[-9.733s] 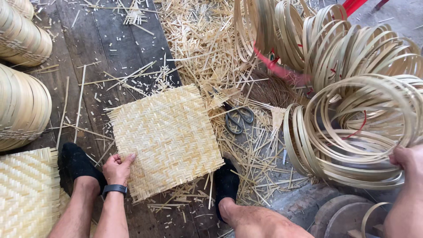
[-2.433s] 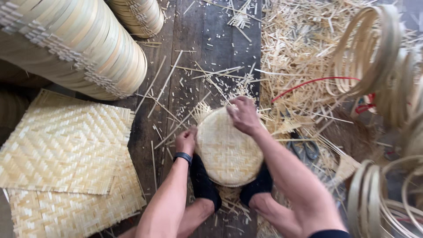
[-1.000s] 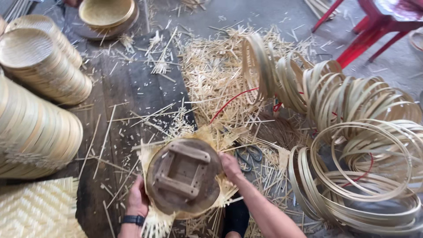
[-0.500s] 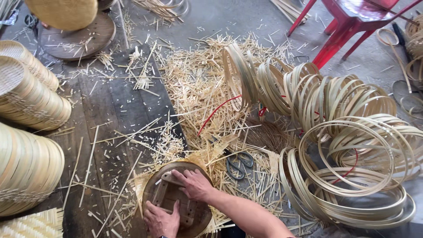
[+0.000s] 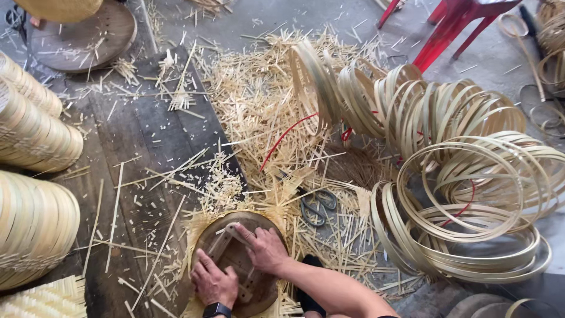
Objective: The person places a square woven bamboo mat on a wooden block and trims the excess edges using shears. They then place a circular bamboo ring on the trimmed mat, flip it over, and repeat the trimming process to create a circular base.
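Observation:
A round wooden mould [image 5: 236, 259] lies on the floor in front of me, with frayed ends of a woven bamboo mat [image 5: 200, 227] sticking out around its rim. My left hand [image 5: 213, 284], with a dark watch at the wrist, presses flat on the mould's near left side. My right hand [image 5: 266, 248] presses on the wooden crosspiece at the mould's middle. Both hands lie palm down with fingers spread. A pair of scissors [image 5: 318, 205] lies in the bamboo scraps just right of the mould.
Piles of bamboo hoops [image 5: 465, 194] fill the right side. Stacks of finished baskets [image 5: 32, 176] stand at the left, a woven mat corner [image 5: 44, 297] at the bottom left. Bamboo splinters [image 5: 265, 112] litter the floor. A red plastic stool [image 5: 456, 23] and a round wooden disc [image 5: 82, 38] stand farther off.
Since half a second ago my view has tilted slightly; both hands stay pressed on the mould. Earlier, the flat woven mat was pushed down under the round mould.

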